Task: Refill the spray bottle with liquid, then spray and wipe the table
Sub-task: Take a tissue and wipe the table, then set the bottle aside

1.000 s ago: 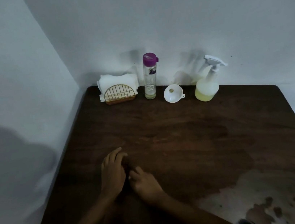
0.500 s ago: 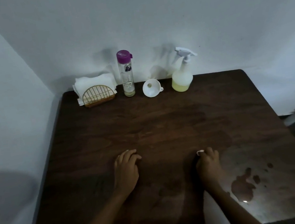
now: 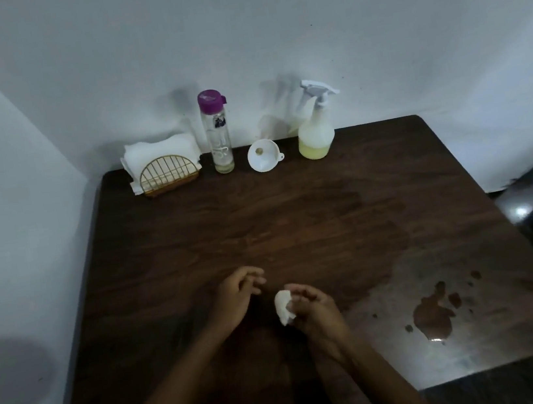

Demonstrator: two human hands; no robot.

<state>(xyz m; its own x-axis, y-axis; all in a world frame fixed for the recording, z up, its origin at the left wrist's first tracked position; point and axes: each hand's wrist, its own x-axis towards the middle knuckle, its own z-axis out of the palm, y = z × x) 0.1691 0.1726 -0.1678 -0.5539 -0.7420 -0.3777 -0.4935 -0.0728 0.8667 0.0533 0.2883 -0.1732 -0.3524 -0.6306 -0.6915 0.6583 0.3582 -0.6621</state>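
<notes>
Shifted beside left hand, right hand grips tissue wad.

1. We saw the worktop as dark wood-grain, matt far off, glossy around the puddle.
2. The spray bottle and funnel looked smooth plastic, translucent and white.
3. The tall bottle looked clear, its cap purple plastic.
4. The napkin holder was gold metal wire; napkins and crumpled wad, soft white paper.
</notes>
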